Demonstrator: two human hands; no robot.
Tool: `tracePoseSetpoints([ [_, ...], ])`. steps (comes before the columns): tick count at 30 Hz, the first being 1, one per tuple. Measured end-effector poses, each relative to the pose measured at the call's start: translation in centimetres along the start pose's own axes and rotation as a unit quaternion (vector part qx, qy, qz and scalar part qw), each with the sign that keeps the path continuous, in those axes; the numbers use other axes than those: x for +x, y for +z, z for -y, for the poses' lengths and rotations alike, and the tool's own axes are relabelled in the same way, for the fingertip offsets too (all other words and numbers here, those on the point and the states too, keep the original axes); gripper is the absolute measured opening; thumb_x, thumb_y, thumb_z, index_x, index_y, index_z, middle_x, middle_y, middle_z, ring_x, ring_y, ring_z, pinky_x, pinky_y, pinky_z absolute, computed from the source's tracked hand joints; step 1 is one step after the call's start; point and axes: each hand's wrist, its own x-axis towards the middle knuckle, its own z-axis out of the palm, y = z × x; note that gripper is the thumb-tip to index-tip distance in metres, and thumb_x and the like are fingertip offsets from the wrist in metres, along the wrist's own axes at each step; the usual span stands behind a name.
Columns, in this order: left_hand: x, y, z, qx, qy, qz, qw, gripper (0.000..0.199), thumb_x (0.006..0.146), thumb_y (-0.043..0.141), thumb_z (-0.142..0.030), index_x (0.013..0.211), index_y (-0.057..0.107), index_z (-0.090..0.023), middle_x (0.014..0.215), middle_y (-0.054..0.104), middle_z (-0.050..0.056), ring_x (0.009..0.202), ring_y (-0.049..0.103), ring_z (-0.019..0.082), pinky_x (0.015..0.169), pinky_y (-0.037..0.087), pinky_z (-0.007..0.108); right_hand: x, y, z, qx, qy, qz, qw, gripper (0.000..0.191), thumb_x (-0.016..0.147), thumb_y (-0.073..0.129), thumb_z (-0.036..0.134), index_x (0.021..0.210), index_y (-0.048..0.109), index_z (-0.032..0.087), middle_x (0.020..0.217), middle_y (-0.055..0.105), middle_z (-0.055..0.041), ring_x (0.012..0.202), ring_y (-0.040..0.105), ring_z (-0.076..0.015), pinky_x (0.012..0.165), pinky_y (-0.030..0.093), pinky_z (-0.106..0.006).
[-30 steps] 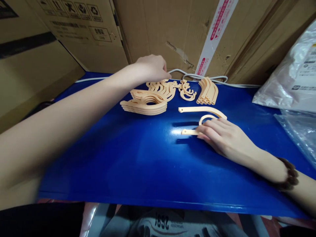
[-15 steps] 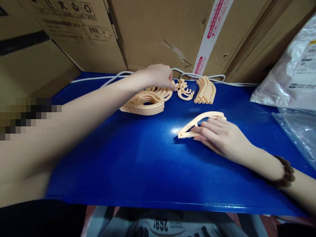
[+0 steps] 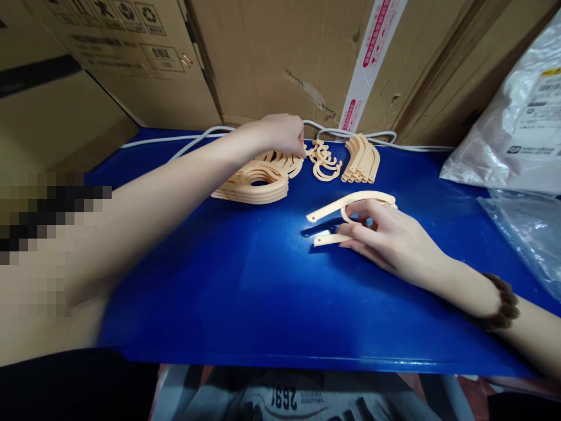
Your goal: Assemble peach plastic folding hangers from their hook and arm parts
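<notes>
My right hand is closed on a cream plastic hanger part near the middle right of the blue table. Two arms of that part point left, their ends apart. At the back, my left hand has its fingers bent down beside a small heap of cream hooks; what its fingertips hold, if anything, is hidden. Below and left of that hand lies a stack of cream curved pieces. Right of the hooks rests a bundle of cream curved arms.
Cardboard boxes stand along the back edge of the blue table. A white cable runs in front of them. On the right are a white plastic package and a clear plastic bag.
The left ends of the part in my right hand have spread apart, the upper arm now higher. My right fingers have shifted on it. My left hand has hardly moved.
</notes>
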Motion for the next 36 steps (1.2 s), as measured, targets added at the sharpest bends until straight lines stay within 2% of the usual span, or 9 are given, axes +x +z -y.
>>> tracePoseSetpoints([
  [7, -0.5, -1.4, -1.1, -0.046, -0.004, 0.014, 0.999, 0.023, 0.075, 0.067, -0.034, 0.092, 0.071, -0.018, 0.082, 0.069, 0.003, 0.069, 0.051, 0.014, 0.064, 0.035, 0.029, -0.2, 0.4, -0.2, 0.008, 0.002, -0.004, 1.0, 0.025, 0.099, 0.048, 0.032, 0.103, 0.064, 0.014, 0.123, 0.054, -0.0201, 0.09, 0.061, -0.0203, 0.072, 0.051, -0.034],
  [11, -1.6, -3.2, -2.6, -0.082, 0.016, -0.052, 0.995, 0.014, 0.083, 0.064, -0.029, 0.09, 0.069, -0.018, 0.083, 0.068, 0.001, 0.067, 0.046, 0.011, 0.064, 0.034, 0.027, -0.3, 0.4, -0.2, 0.029, 0.012, 0.006, 0.999, 0.023, 0.098, 0.05, 0.032, 0.1, 0.063, 0.013, 0.13, 0.05, -0.0223, 0.097, 0.063, -0.0228, 0.077, 0.054, -0.037],
  [13, -2.4, -4.6, -3.8, -0.101, 0.037, -0.131, 0.986, 0.013, 0.087, 0.061, -0.028, 0.09, 0.068, -0.018, 0.082, 0.067, 0.001, 0.068, 0.046, 0.011, 0.064, 0.035, 0.028, -0.3, 0.3, -0.1, 0.036, 0.015, 0.018, 0.999, 0.022, 0.098, 0.05, 0.032, 0.098, 0.062, 0.014, 0.131, 0.05, -0.0223, 0.099, 0.064, -0.0237, 0.079, 0.055, -0.039],
  [16, -4.0, -6.7, -5.9, -0.112, 0.079, -0.204, 0.969, 0.021, 0.097, 0.048, -0.034, 0.106, 0.063, -0.022, 0.094, 0.065, 0.0, 0.074, 0.044, 0.011, 0.07, 0.037, 0.029, -0.2, 0.1, -0.1, 0.037, 0.016, 0.022, 0.999, 0.022, 0.098, 0.049, 0.033, 0.096, 0.061, 0.014, 0.13, 0.051, -0.0222, 0.1, 0.064, -0.0245, 0.079, 0.055, -0.039],
  [19, -6.6, -7.4, -8.3, -0.152, 0.144, -0.213, 0.954, 0.029, 0.101, 0.042, -0.032, 0.12, 0.055, -0.015, 0.102, 0.065, 0.004, 0.081, 0.053, 0.012, 0.072, 0.039, 0.029, -0.2, 0.0, -0.1, 0.038, 0.015, 0.021, 0.999, 0.023, 0.098, 0.049, 0.035, 0.098, 0.06, 0.014, 0.129, 0.051, -0.0215, 0.1, 0.064, -0.0247, 0.078, 0.055, -0.038],
  [22, -9.4, -6.1, -10.1, -0.126, 0.113, -0.191, 0.967, 0.03, 0.102, 0.036, -0.03, 0.125, 0.05, -0.016, 0.096, 0.067, 0.005, 0.083, 0.061, 0.018, 0.071, 0.039, 0.031, -0.2, 0.0, -0.1, 0.041, 0.009, 0.024, 0.999, 0.023, 0.098, 0.049, 0.035, 0.099, 0.06, 0.015, 0.129, 0.052, -0.0205, 0.103, 0.062, -0.0258, 0.078, 0.055, -0.037],
  [26, -11.7, -3.1, -11.0, -0.078, 0.084, -0.143, 0.983, 0.04, 0.089, 0.059, -0.043, 0.12, 0.049, -0.02, 0.094, 0.068, 0.004, 0.085, 0.064, 0.026, 0.067, 0.037, 0.031, -0.2, -0.1, 0.1, 0.048, 0.005, 0.026, 0.998, 0.023, 0.098, 0.049, 0.036, 0.097, 0.06, 0.015, 0.125, 0.054, -0.0187, 0.095, 0.061, -0.0231, 0.073, 0.053, -0.034],
  [32, -11.4, -1.3, -9.8, -0.151, 0.063, -0.037, 0.986, 0.028, 0.088, 0.057, -0.045, 0.098, 0.054, -0.019, 0.077, 0.062, 0.0, 0.066, 0.059, 0.018, 0.058, 0.033, 0.027, 0.0, -0.3, 0.3, 0.048, -0.018, 0.014, 0.999, 0.023, 0.099, 0.049, 0.035, 0.097, 0.06, 0.016, 0.119, 0.058, -0.0167, 0.099, 0.06, -0.0233, 0.075, 0.051, -0.033],
  [36, -10.8, -0.6, -9.1, -0.193, 0.073, -0.011, 0.978, 0.026, 0.083, 0.061, -0.039, 0.098, 0.055, -0.019, 0.085, 0.064, 0.001, 0.071, 0.059, 0.018, 0.057, 0.035, 0.026, -0.1, -0.2, 0.2, 0.042, -0.021, 0.013, 0.999, 0.025, 0.099, 0.047, 0.036, 0.098, 0.06, 0.015, 0.119, 0.059, -0.0169, 0.1, 0.06, -0.0241, 0.076, 0.051, -0.033],
])
